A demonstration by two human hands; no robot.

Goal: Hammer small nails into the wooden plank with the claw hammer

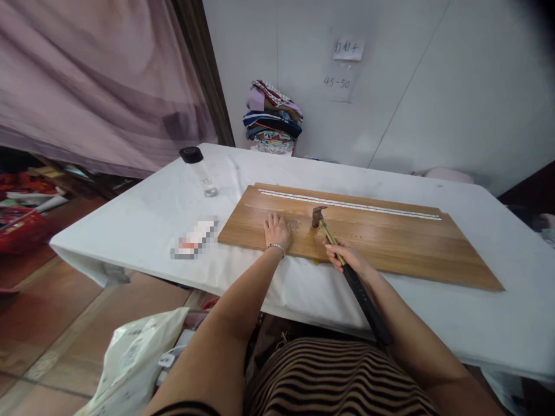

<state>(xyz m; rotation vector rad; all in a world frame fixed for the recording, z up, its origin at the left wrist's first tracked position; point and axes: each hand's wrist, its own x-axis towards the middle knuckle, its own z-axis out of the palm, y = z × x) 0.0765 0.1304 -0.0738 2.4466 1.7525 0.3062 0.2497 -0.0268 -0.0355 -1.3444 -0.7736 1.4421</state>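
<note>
A claw hammer point(358, 289) is gripped by my right hand point(347, 254), whose fingers wrap round the yellow shaft just below the head. The hammer's rusty head hovers over or rests on a brown wooden board point(411, 248); I cannot tell which. My left hand point(277, 230) lies flat on the board with its fingers stretched out. Right beside its fingers is a small pile of nails point(295, 223). To the right of the hammer, a short row of small dark dots point(349, 236) marks the board, too small to make out as nails or holes.
Along the board's far side runs a white measuring strip point(351, 204). A clear bottle with a black lid point(202, 170) stands on the white-covered table point(130, 222), near a blurred-out item point(194, 238). Folded cloth point(273, 118) is stacked behind. A plastic bag point(134, 358) sits below left.
</note>
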